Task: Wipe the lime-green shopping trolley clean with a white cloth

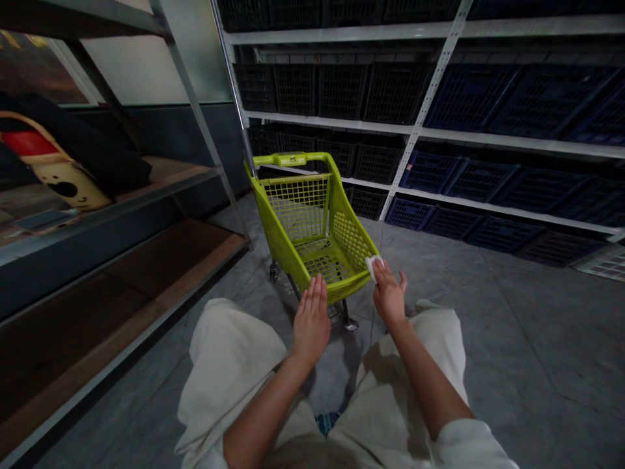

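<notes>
Lime-green plastic shopping cart [346,290] mid-frame. Right hand [389,296] grips crumpled white cloth [372,266] at cart's near right corner; left hand [312,322] flat, fingers together, by near rim. Wiping seems underway; share done or left unclear.

The gray tiled floor [498,306] carries a lime-green plastic shopping cart [274,238], standing on small casters [350,324], 2 of them in plain sight. Along the left, a metal-framed shelf unit [193,101] bears on its brown middle board [183,173] a red-topped yellow bag with a cartoon face [73,181], a dark bundle [105,153], probably cloth though shadow obscures it, just behind, and a thin flat item [46,221] near the front edge. Across the back, a white slotted-post rack [428,104] holds black crates [343,90], 4 in 1 row, and dark blue crates [471,98] to their right.
</notes>
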Tool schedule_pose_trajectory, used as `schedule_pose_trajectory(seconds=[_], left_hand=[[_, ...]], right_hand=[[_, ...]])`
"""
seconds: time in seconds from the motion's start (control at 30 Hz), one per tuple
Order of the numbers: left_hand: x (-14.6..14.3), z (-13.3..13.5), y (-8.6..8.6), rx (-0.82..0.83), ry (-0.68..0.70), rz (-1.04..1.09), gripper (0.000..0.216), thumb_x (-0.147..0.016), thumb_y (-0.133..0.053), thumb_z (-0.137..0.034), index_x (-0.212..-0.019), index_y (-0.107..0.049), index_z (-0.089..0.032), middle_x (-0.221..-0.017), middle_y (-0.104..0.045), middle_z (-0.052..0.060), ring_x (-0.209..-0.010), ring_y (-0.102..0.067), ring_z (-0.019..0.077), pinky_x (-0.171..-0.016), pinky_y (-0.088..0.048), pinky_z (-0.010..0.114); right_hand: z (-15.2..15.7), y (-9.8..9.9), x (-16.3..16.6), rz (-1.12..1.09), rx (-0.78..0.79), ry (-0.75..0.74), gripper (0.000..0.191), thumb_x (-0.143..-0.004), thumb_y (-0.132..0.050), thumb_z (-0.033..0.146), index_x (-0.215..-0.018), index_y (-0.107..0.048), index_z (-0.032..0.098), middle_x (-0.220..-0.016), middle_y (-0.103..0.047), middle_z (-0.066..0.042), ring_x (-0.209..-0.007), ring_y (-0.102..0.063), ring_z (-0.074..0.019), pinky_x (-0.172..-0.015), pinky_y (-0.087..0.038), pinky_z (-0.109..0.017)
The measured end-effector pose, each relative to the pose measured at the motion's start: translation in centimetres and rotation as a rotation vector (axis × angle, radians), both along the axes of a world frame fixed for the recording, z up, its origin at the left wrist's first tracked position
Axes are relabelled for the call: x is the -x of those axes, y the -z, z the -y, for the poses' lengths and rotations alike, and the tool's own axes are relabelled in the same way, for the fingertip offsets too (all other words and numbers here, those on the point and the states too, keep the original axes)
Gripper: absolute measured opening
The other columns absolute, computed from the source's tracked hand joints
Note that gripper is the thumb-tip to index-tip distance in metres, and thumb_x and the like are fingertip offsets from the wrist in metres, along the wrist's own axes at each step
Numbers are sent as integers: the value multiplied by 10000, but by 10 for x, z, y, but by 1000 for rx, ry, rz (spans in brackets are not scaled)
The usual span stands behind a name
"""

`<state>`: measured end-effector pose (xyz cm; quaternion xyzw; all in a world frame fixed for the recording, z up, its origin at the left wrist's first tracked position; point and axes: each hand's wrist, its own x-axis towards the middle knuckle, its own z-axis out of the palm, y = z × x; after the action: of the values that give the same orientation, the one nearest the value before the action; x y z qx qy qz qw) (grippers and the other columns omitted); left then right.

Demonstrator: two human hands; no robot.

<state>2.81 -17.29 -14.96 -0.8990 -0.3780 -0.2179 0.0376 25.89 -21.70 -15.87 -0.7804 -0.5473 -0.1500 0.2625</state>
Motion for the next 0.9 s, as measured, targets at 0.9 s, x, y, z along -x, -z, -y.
schedule_pose_trajectory(seconds=[0.9], left_hand=[[-5,3,1,-1,-41,9,802,-821,-447,-81,-1571,-167,-39,-1639,-256,169,-1539,-166,255,-1233,-274,433]], right_hand=[[-5,-8,94,0,20,-264,732,-800,-402,20,-1504,-414,220,-1495,-533,-95,-1435,-417,-205,-1205,-137,-459]])
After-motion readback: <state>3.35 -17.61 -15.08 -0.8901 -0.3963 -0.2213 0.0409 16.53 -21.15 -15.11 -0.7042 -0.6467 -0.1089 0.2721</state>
